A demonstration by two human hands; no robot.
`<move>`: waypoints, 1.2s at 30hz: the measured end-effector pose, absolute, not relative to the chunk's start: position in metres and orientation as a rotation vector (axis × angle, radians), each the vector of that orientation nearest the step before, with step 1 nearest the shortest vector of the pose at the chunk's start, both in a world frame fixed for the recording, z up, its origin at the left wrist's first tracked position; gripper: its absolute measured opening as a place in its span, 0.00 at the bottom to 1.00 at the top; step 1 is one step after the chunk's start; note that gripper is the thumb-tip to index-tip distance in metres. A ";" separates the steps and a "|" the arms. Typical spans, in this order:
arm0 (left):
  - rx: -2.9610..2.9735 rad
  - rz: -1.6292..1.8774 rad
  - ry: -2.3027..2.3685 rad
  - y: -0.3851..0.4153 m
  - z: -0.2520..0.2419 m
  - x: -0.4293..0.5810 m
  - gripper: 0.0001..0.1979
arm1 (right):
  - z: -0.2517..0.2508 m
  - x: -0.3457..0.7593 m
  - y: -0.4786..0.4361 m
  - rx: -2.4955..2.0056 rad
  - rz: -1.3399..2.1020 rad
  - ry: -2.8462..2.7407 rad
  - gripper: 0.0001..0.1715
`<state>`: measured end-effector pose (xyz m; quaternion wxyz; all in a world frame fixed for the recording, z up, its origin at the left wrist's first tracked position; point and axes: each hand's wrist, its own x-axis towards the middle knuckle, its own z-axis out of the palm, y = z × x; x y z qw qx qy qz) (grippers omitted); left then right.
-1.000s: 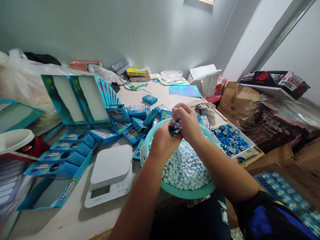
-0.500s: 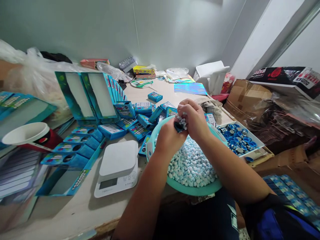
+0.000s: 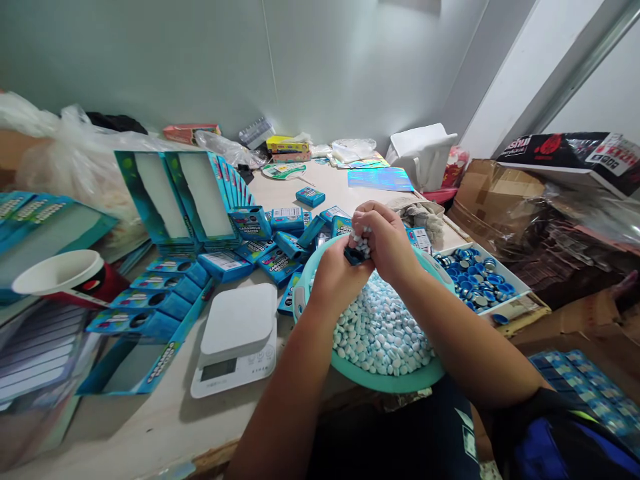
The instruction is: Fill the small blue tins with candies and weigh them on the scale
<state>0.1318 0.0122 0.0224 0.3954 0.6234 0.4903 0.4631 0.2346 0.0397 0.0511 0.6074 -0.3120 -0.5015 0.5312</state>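
Pale grey-green partition walls (image 3: 150,67) enclose a cream tabletop (image 3: 135,427) carrying small turquoise cardboard cartons (image 3: 225,265) and a white digital kitchen scale (image 3: 237,320). Above a round teal plastic basin (image 3: 380,381) heaped with small oval pale-blue-and-white candies (image 3: 380,330), the left hand (image 3: 340,277) pinches a small dark blue container (image 3: 354,256) between thumb and fingers; its opening is hidden. The right hand (image 3: 385,240), fingers curled and pressed together, holds a cluster of candies (image 3: 361,241) against the container's upper edge. Step in hand, as judged: passing candies into the container. Next move calls for a steady hold over the basin, so that strays fall back inside.
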 end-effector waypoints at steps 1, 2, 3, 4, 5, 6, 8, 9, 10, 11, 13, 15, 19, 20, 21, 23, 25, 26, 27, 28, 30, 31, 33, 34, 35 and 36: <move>1.566 1.174 1.225 0.012 0.022 0.132 0.06 | 0.050 0.235 0.040 -0.719 1.231 -1.161 0.10; 1.556 1.174 1.212 0.012 0.022 0.131 0.06 | 0.050 0.235 0.041 -0.716 1.230 -1.165 0.11; 1.553 1.176 1.205 0.012 0.022 0.131 0.06 | 0.049 0.235 0.041 -0.713 1.230 -1.171 0.11; 1.558 1.180 1.207 0.012 0.022 0.131 0.06 | 0.049 0.235 0.042 -0.712 1.228 -1.176 0.13; 1.569 1.184 1.215 0.012 0.023 0.131 0.06 | 0.048 0.235 0.042 -0.709 1.222 -1.180 0.14; 1.580 1.185 1.227 0.012 0.024 0.131 0.06 | 0.048 0.236 0.042 -0.706 1.214 -1.183 0.15; 1.591 1.183 1.243 0.012 0.025 0.131 0.06 | 0.050 0.236 0.042 -0.709 1.206 -1.184 0.15; 1.587 1.182 1.248 0.012 0.026 0.131 0.06 | 0.050 0.236 0.041 -0.716 1.201 -1.186 0.16; 1.580 1.181 1.252 0.012 0.027 0.131 0.07 | 0.051 0.236 0.041 -0.724 1.195 -1.190 0.16; 1.574 1.181 1.257 0.012 0.027 0.131 0.07 | 0.052 0.236 0.040 -0.735 1.191 -1.194 0.16; 1.568 1.181 1.259 0.012 0.027 0.131 0.07 | 0.053 0.236 0.039 -0.753 1.183 -1.195 0.17; 1.561 1.183 1.254 0.012 0.027 0.131 0.07 | 0.053 0.236 0.039 -0.760 1.169 -1.196 0.16; 1.553 1.196 1.226 0.010 0.027 0.132 0.06 | 0.054 0.235 0.036 -0.773 1.132 -1.208 0.13; 1.553 1.195 1.219 0.010 0.027 0.132 0.05 | 0.055 0.234 0.036 -0.784 1.135 -1.203 0.11; 1.552 1.193 1.215 0.010 0.028 0.132 0.05 | 0.055 0.234 0.035 -0.793 1.145 -1.196 0.10; 1.551 1.193 1.209 0.009 0.028 0.132 0.05 | 0.056 0.233 0.033 -0.800 1.171 -1.185 0.08; 1.553 1.193 1.202 0.009 0.027 0.131 0.05 | 0.057 0.233 0.032 -0.792 1.185 -1.179 0.09; 1.552 1.191 1.198 0.010 0.026 0.131 0.05 | 0.057 0.232 0.032 -0.791 1.189 -1.173 0.09; 1.549 1.188 1.196 0.010 0.026 0.131 0.06 | 0.057 0.232 0.032 -0.791 1.191 -1.164 0.10; 1.546 1.185 1.197 0.011 0.025 0.130 0.06 | 0.056 0.232 0.033 -0.794 1.194 -1.152 0.10; 1.540 1.180 1.205 0.011 0.024 0.129 0.07 | 0.055 0.232 0.034 -0.796 1.210 -1.131 0.11; 1.536 1.179 1.208 0.011 0.024 0.129 0.08 | 0.055 0.232 0.035 -0.789 1.220 -1.124 0.11; 1.524 1.173 1.212 0.011 0.025 0.129 0.07 | 0.056 0.232 0.035 -0.768 1.239 -1.113 0.11; 1.511 1.170 1.210 0.011 0.026 0.129 0.07 | 0.056 0.232 0.036 -0.753 1.248 -1.103 0.12; 1.494 1.170 1.207 0.011 0.027 0.130 0.07 | 0.057 0.232 0.035 -0.737 1.259 -1.089 0.12; 1.476 1.176 1.201 0.011 0.028 0.130 0.07 | 0.058 0.232 0.035 -0.723 1.271 -1.074 0.13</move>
